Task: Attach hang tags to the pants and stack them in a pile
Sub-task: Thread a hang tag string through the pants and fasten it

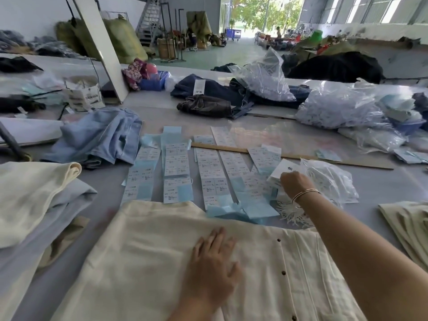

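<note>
On the cream pants (143, 251) left hand (212, 262) presses flat, fingers spread; right hand (294, 183) pinches hang tags (281, 170).

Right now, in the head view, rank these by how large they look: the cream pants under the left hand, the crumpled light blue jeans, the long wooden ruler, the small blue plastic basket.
1. Cream pants, largest, though nearest the camera.
2. Light blue jeans.
3. Long wooden ruler, long but thin.
4. Small blue plastic basket, farthest away.

Daylit warehouse hall (245, 46), metal staircase (148, 22)
</note>
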`<move>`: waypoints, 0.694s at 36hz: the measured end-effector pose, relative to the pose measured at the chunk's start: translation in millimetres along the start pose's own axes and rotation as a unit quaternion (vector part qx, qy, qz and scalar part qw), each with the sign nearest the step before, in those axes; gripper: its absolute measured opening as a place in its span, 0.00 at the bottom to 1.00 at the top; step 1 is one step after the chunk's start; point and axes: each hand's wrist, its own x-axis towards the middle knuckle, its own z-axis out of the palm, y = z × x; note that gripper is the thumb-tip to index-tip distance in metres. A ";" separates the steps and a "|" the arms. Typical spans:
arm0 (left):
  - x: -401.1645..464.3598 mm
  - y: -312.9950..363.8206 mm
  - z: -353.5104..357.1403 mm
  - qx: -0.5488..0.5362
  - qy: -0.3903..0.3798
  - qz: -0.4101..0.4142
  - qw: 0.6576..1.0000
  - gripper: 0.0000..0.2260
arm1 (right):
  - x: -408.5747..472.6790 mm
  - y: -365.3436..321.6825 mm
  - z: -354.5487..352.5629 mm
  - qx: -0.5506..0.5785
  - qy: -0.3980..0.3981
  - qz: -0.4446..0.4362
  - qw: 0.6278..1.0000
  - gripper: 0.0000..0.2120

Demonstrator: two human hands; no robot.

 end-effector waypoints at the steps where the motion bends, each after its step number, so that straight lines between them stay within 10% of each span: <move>1: 0.0 0.5 -1.3 -0.004 -0.001 -0.002 1.000 0.24 | -0.6 -0.2 -0.5 -0.002 0.003 0.004 1.000 0.13; 14: 1.5 3.7 -5.0 -0.004 -0.015 -0.017 1.000 0.22 | 1.2 13.7 5.0 0.273 -0.011 0.159 0.949 0.10; 22: 8.0 -4.5 -4.6 -0.090 0.027 -0.028 0.995 0.14 | -12.9 -2.6 -36.5 0.628 0.296 0.343 0.633 0.10; 25: 11.2 -11.7 -15.2 -0.394 0.076 -0.124 0.908 0.09 | -51.1 -46.9 -59.0 0.579 0.329 0.191 0.721 0.08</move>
